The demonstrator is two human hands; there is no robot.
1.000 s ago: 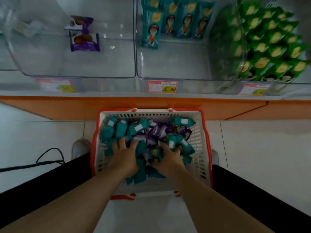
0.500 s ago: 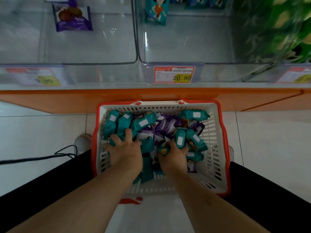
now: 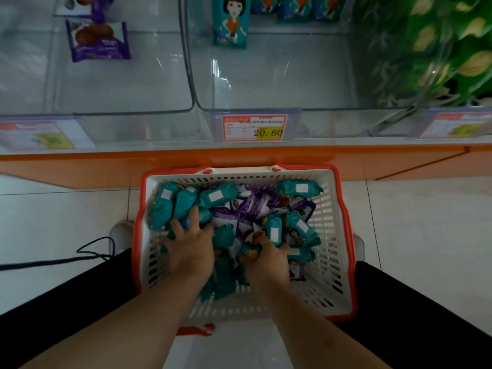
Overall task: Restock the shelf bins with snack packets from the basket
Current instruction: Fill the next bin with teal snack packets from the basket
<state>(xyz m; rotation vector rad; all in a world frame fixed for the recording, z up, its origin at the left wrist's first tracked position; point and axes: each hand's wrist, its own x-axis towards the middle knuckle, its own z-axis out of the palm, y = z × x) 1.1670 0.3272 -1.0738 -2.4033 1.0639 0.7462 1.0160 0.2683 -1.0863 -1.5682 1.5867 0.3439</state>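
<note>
Snack packets (image 3: pixel 218 197), teal and purple mixed, fill the far half of the basket (image 3: pixel 336 262) on the floor, just near of the shelf bins (image 3: pixel 266 83), which sit almost bare. Risk: packets are slippery and heaped, so a big two-handed scoop likely sheds some onto the floor over the basket rim; teal and purple are tangled, so a mixed handful could land in the wrong bin. Left hand (image 3: pixel 192 251) lies on the teal packets at the left, fingers (image 3: pixel 195 218) spread and dug between them. Right hand (image 3: pixel 269 262) has fingers curled, clamped on a teal packet (image 3: pixel 249 252) mid-basket; purple ones lie just far of its fingertips.
</note>
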